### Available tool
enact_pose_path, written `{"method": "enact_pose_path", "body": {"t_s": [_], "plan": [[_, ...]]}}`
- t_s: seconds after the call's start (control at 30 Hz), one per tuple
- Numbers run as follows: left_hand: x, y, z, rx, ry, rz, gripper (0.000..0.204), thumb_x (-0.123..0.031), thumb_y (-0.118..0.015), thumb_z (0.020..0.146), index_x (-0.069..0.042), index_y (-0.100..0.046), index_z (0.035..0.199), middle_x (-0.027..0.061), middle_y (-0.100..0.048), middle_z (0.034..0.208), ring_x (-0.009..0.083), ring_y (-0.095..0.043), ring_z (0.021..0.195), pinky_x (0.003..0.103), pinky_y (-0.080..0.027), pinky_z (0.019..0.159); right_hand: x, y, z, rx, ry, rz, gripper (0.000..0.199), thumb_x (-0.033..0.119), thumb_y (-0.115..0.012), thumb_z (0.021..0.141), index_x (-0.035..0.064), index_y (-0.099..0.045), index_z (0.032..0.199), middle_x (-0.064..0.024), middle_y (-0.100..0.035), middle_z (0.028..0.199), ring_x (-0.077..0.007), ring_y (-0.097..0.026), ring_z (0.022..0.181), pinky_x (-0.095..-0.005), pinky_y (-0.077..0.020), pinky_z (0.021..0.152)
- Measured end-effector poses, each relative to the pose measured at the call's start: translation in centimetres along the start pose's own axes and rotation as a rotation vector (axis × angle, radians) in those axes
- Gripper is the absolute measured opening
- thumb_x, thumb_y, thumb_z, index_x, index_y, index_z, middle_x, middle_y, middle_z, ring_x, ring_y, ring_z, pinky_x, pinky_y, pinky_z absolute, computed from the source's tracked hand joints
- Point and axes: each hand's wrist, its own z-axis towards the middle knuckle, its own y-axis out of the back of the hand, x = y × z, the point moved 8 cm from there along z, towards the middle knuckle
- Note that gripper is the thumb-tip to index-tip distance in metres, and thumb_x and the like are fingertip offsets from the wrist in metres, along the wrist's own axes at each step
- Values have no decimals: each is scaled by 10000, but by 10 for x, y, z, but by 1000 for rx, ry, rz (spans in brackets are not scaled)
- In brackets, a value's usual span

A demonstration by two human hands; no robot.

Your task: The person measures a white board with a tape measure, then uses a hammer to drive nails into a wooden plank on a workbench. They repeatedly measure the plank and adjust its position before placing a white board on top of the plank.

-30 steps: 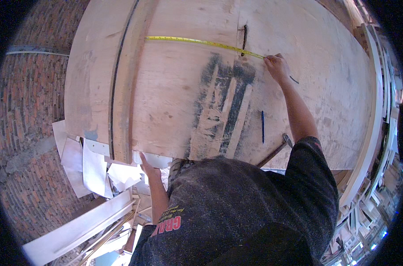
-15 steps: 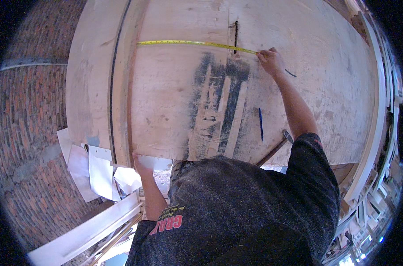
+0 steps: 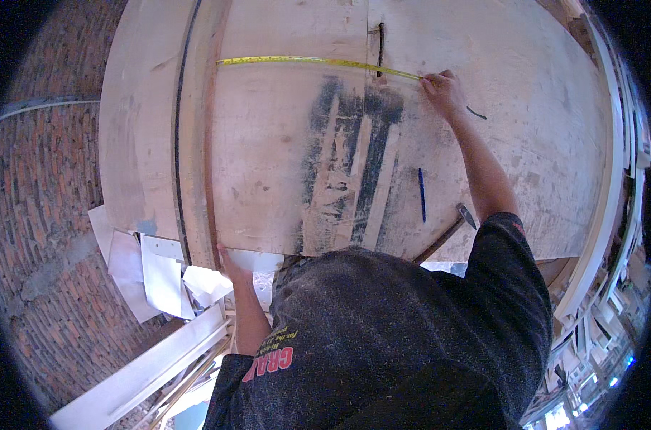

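Observation:
A yellow tape measure (image 3: 297, 59) stretches across the wooden worktop (image 3: 268, 150). Its left end meets the right edge of a long narrow board (image 3: 195, 143), which has a dark line along its left side. At the tape's other end, my right hand (image 3: 443, 93) pinches the blade between thumb and fingers; no tape case is visible. My left hand (image 3: 233, 266) grips the near right corner of the long board, most of its fingers hidden. A blue pen (image 3: 422, 195) lies on the worktop, nearer to me than my right hand.
A hammer (image 3: 447, 233) lies at the near worktop edge by my right sleeve. White sheets (image 3: 164, 276) and a pale plank (image 3: 139, 373) are at lower left, beside a brick wall (image 3: 46, 172). Long strips (image 3: 612, 172) line the right side. A dark slot (image 3: 380, 50) is under the tape.
The whole view has shifted slightly, with the worktop appearing a little higher. My right hand still pinches the tape, and my left hand stays at the board's near end.

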Motion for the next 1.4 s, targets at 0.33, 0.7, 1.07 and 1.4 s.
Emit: {"method": "enact_pose_path", "body": {"t_s": [0.33, 0.7, 1.07, 1.4], "plan": [[-7, -3, 2, 58, 14, 29, 767, -391, -737, 752, -76, -360, 1341, 117, -479, 1293, 320, -490, 1136, 517, -451, 917, 13, 7, 2, -14, 92, -1, 275, 356, -584, 837, 142, -705, 959, -130, -628, 917, -307, -578, 931, -411, -463, 827], [-5, 1, 10, 57, 38, -76, 636, -301, -723, 781, -60, -418, 1285, 109, -510, 1256, 314, -504, 1125, 509, -446, 924, 7, 11, 0, -52, -5, 20, 246, 349, -621, 832, 150, -711, 944, -115, -605, 942, -286, -595, 903, -387, -480, 797], [-13, -3, 0, -17, -84, 39, 670, -323, -726, 771, -42, -426, 1299, 123, -501, 1282, 318, -498, 1137, 505, -420, 955, 9, 14, 2, -30, -30, -9, 275, 370, -619, 829, 151, -707, 970, -101, -594, 983, -286, -588, 923, -382, -473, 822], [-12, -2, -3, -43, -36, 40, 738, -347, -758, 734, -30, -413, 1304, 139, -502, 1269, 333, -495, 1135, 526, -421, 951, 7, 13, 4, -41, 7, 19, 270, 363, -606, 835, 148, -707, 963, -122, -612, 964, -288, -587, 926, -392, -476, 815]]}}
